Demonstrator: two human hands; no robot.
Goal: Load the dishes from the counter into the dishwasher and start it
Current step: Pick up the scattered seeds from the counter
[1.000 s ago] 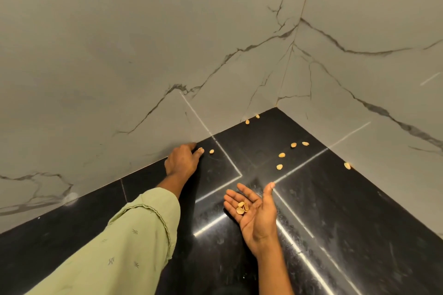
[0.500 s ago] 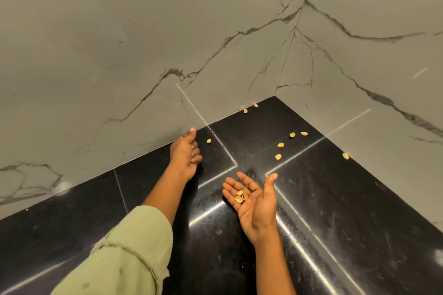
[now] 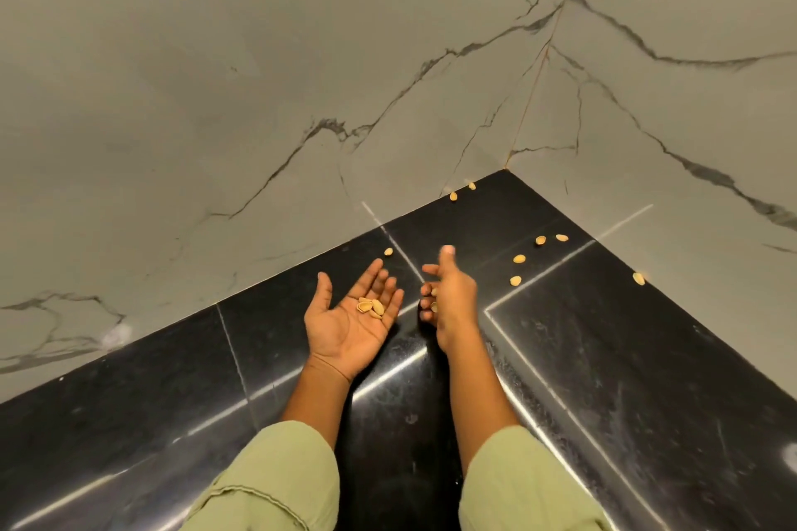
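No dishes and no dishwasher are in view. I see a glossy black stone counter (image 3: 604,358) in a corner of grey marble walls. My left hand (image 3: 351,315) is held palm up over the counter with straight fingers, and a few tan nut shells (image 3: 371,307) lie on it. Just to its right, my right hand (image 3: 450,300) is turned on its side with the thumb up and the fingers loosely cupped; small shell pieces (image 3: 433,306) show at its fingers.
Several loose shells lie on the counter: one by the left wall (image 3: 388,251), two in the far corner (image 3: 453,196), a group right of my hands (image 3: 519,258), and one at the right wall (image 3: 638,278). Marble walls (image 3: 258,99) bound the counter.
My left hand left the wall edge, came back and turned palm up with shells on it. My right hand, palm up with shells before, has tipped onto its side towards the left hand.
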